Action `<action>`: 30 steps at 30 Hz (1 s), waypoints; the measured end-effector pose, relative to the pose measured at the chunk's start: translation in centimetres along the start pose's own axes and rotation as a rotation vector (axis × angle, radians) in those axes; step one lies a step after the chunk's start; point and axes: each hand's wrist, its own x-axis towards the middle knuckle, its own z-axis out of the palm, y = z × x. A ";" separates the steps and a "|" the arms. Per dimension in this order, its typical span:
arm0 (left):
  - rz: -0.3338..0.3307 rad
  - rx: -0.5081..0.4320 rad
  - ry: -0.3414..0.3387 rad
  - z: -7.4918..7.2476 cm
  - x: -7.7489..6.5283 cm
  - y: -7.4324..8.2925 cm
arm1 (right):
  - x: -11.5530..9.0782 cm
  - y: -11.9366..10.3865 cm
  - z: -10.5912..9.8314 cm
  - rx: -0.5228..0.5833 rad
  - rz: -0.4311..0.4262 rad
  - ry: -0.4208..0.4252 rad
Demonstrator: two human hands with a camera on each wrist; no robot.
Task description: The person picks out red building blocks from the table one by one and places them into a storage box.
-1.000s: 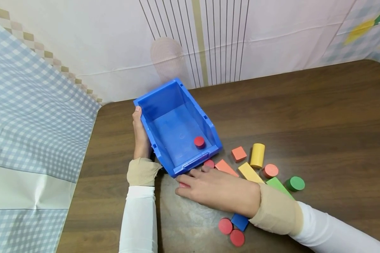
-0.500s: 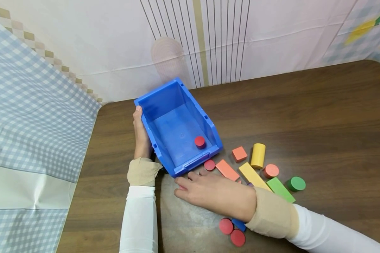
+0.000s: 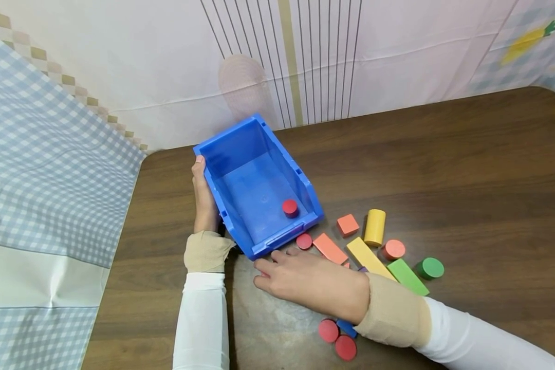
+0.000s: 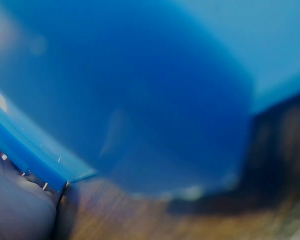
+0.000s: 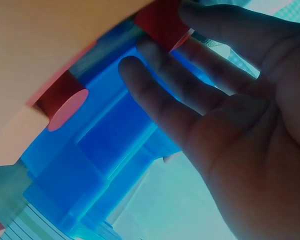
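Note:
A blue plastic bin (image 3: 247,187) sits at an angle on the table, with one red cylinder (image 3: 290,208) inside near its low front lip. My left hand (image 3: 204,198) grips the bin's left side, thumb up at the rim; the bin's wall fills most of the left wrist view. Just in front of the lip, my right hand (image 3: 312,281) pinches another red cylinder (image 5: 162,22) between thumb and fingertips, mostly hidden from above by the fingers. A further red cylinder (image 3: 304,241) stands between the right hand and the lip.
Right of the bin lie an orange block (image 3: 330,248), an orange cube (image 3: 348,225), yellow cylinder (image 3: 374,227), yellow block (image 3: 370,258), green block (image 3: 408,276) and green cylinder (image 3: 430,268). Two red cylinders (image 3: 346,347) and a blue block (image 3: 347,328) are below the right wrist. A patterned cloth (image 3: 166,77) hangs behind.
My right hand and wrist have shifted slightly left and toward me, uncovering more of the red cylinder by the lip, the orange block and the green block. The left hand and bin stay put.

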 end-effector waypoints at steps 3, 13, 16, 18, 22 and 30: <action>0.000 -0.007 0.001 0.0 -0.1 0.0 | 0.1 -0.1 0.0 0.000 0.003 0.004; 0.026 -0.015 -0.007 -0.1 0.0 0.0 | 0.4 -0.2 0.0 -0.034 0.008 0.005; 0.026 -0.023 -0.012 -0.2 0.0 -0.1 | 0.5 -0.2 0.0 -0.035 0.002 0.006; 0.021 -0.021 -0.011 -0.3 0.0 -0.1 | 0.5 -0.2 -0.1 -0.025 -0.001 0.007; 0.009 -0.013 -0.014 -0.3 0.0 -0.1 | 0.4 -0.2 -0.2 -0.015 -0.005 0.011; -0.003 -0.009 -0.021 0.0 0.0 0.1 | 0.0 -0.1 -0.7 -0.037 -0.003 0.013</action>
